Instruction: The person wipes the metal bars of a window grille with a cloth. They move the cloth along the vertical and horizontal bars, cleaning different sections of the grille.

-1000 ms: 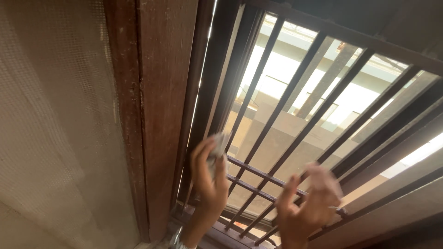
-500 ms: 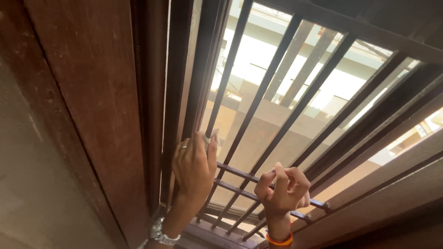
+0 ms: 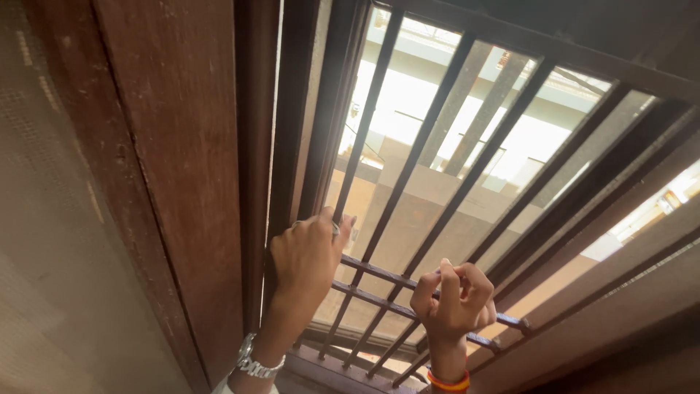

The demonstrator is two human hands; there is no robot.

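Brown wooden frame [image 3: 182,160] at left. Left hand [image 3: 306,255] closed on a grille bar [image 3: 350,219], scrap of cloth [image 3: 336,228] barely showing in its grip. Right hand [image 3: 456,299] clamped around the next bar [image 3: 430,241].

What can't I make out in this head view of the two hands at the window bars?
- Left hand: its fingers curl away from the camera, so whatever it may hold is hidden apart from a pale sliver.
- Right hand: closed in a fist at the window bars; its palm is hidden, so its grip cannot be confirmed.
- Both forearms: cut off by the bottom edge.
- Outside the bars: washed out by glare.
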